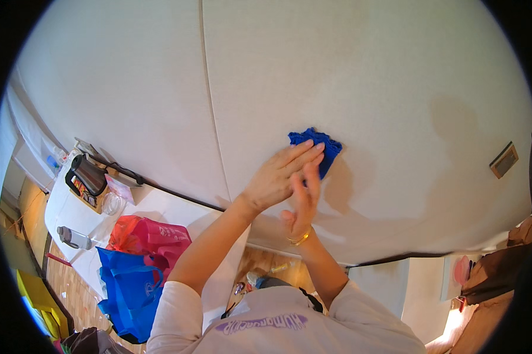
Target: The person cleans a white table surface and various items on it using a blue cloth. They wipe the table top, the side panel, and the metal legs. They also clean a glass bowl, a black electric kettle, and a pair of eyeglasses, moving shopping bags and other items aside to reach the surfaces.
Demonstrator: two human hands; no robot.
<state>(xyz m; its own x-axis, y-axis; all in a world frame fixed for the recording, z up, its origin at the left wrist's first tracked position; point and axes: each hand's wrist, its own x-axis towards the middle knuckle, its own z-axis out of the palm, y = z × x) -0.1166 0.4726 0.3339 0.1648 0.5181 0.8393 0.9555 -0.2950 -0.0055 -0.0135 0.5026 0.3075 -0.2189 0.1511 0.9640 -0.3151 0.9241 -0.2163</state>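
Note:
A folded blue cloth [315, 140] lies against a pale wall panel [363, 79] in front of me. My left hand [280, 175] rests on the cloth, its fingers extended together over the lower left part. Just below and to the right, my right hand [305, 199] is raised with bent, spread fingers, a gold bracelet at its wrist. Its fingers overlap the left hand in the view, and whether they touch the cloth cannot be told. A vertical seam [210, 101] runs down the wall left of both hands.
At the left, a white table [155, 201] holds an electric kettle [88, 175], a glass ashtray or dish [112, 203], a bottle [74, 237], a pink bag [164, 236] and a blue bag [131, 287]. A small framed plate [504, 160] is on the wall at right.

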